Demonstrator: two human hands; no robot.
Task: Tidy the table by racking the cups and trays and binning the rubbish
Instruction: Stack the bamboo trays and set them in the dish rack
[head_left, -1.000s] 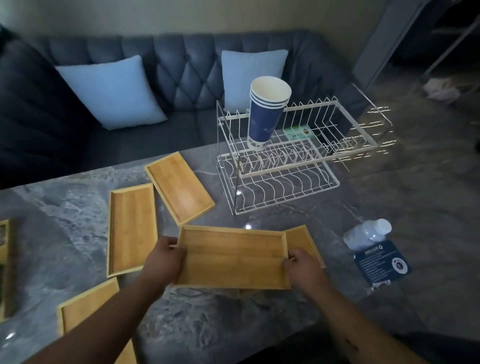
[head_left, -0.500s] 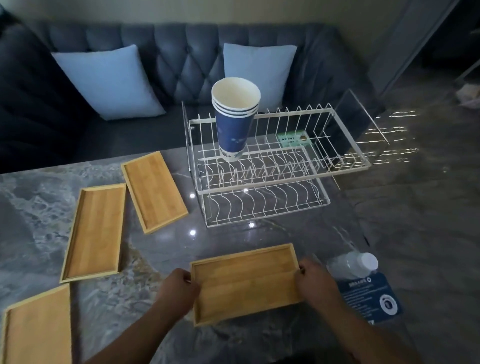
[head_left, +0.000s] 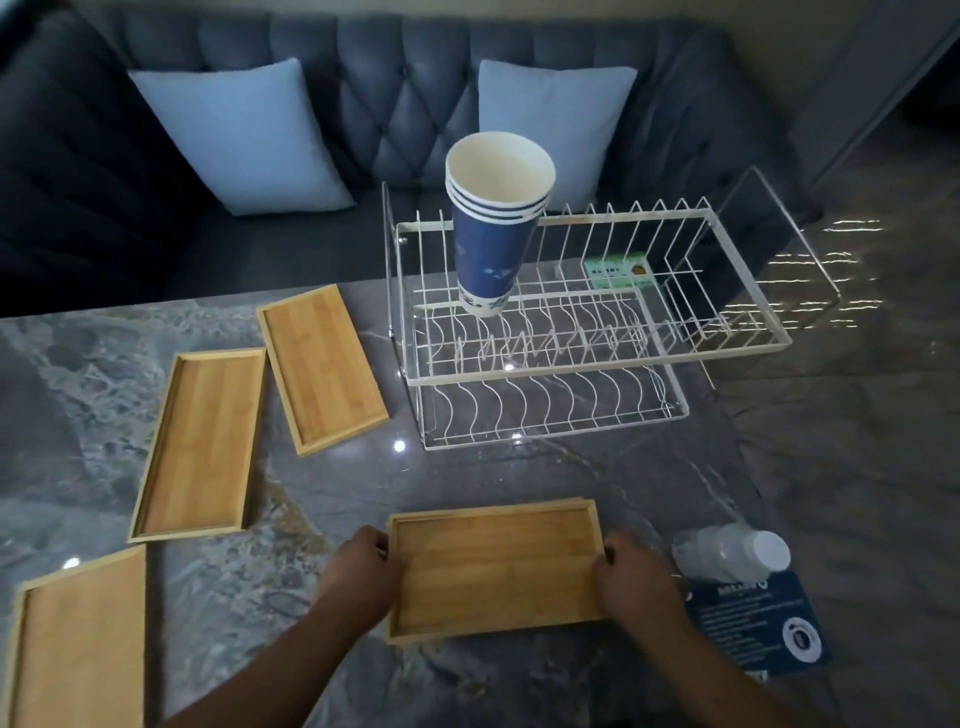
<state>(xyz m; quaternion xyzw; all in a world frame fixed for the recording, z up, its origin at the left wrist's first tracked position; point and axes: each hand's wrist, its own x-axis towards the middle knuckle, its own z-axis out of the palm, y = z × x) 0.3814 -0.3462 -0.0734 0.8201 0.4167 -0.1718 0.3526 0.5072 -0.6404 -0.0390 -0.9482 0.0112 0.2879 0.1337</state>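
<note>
Grey marble table (head_left: 493, 478), my L hand (head_left: 363, 564) & R hand (head_left: 631, 577) curled round short ends of rectangular bamboo tray (head_left: 493, 566), in front of white wire rack (head_left: 571, 366), blue paper cups (head_left: 493, 234) upright in rack

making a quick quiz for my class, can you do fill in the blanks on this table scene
The left hand and right hand hold one tray by its ____ ends. To its left, ____ more trays lie flat on the table. The cups stand in the rack, ____ on the outside. The bottle lies on its ____.
Missing: short; three; blue; side
</note>
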